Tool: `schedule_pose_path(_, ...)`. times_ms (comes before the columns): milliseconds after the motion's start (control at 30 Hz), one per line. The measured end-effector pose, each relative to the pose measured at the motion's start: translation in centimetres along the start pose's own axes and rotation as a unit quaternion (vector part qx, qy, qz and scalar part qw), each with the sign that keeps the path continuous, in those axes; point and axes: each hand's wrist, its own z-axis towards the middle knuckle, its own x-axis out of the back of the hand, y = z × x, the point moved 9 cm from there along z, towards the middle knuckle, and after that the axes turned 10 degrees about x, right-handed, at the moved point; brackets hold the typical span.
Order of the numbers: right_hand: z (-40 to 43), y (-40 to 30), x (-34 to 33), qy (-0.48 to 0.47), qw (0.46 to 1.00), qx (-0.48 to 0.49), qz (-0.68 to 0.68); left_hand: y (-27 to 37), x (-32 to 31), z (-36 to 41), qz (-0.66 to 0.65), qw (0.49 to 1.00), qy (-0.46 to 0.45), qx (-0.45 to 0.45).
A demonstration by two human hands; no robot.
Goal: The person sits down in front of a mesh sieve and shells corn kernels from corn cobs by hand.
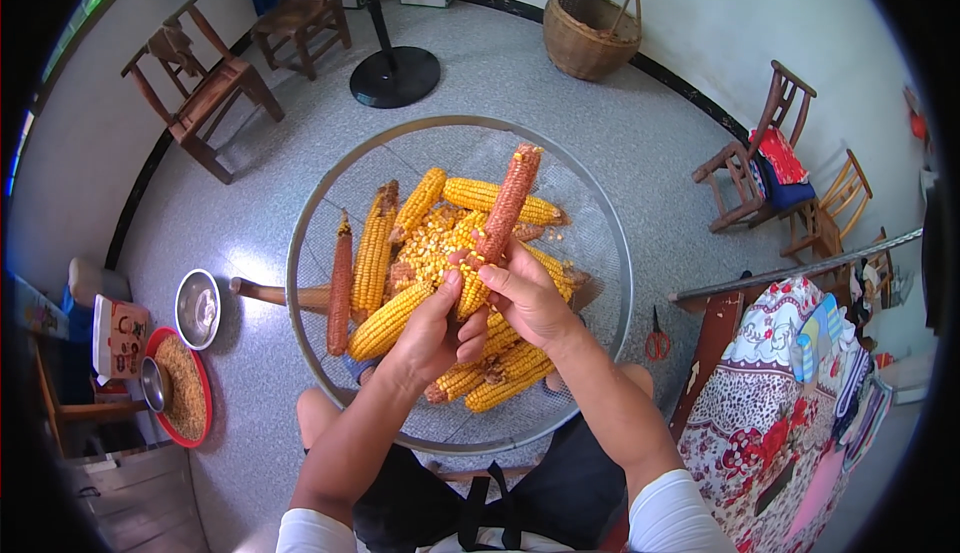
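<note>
Between my two hands is a partly shelled corn ear (511,197). Its long upper part is a bare reddish cob, and yellow kernels cover the lower end. My left hand (435,328) grips that lower end, thumb on the kernels. From the other side my right hand (531,294) holds the ear around its middle, thumb pressed close to the left one. Below them, a round wire-mesh sieve (295,283) with a metal rim bears several whole yellow ears (371,253), a heap of loose kernels (431,242) and a bare cob (340,290) at the left.
Red-handled scissors (657,344) lie on the floor to the right. At left stand a metal bowl (198,309) and a red basin (206,410) of grain. A fan base (394,77), a wicker basket (592,43) and wooden chairs (202,95) stand farther off. A floral-covered bed (720,418) is at right.
</note>
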Motion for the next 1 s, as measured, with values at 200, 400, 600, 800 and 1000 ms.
schedule_pose_path(200,0.1,1.1,1.9,0.074,0.994,0.020,-0.075,0.2,0.6,0.5,0.118,0.987,0.083,-0.062)
schedule_pose_path(400,0.5,1.9,2.9,0.101,0.992,0.011,-0.079,-0.2,0.3,1.0,0.131,0.987,0.086,-0.040)
schedule_pose_path(600,0.0,-0.5,0.0,-0.018,0.999,-0.023,0.046,0.3,-0.8,0.2,-0.017,0.999,-0.051,-0.002)
schedule_pose_path(800,-0.1,1.0,1.8,0.046,0.999,0.015,-0.020,-0.1,0.2,0.5,0.110,0.992,0.059,-0.022)
schedule_pose_path(1000,0.1,2.2,3.2,0.107,0.992,-0.014,-0.060,-0.8,-0.1,0.9,0.034,0.998,0.053,0.029)
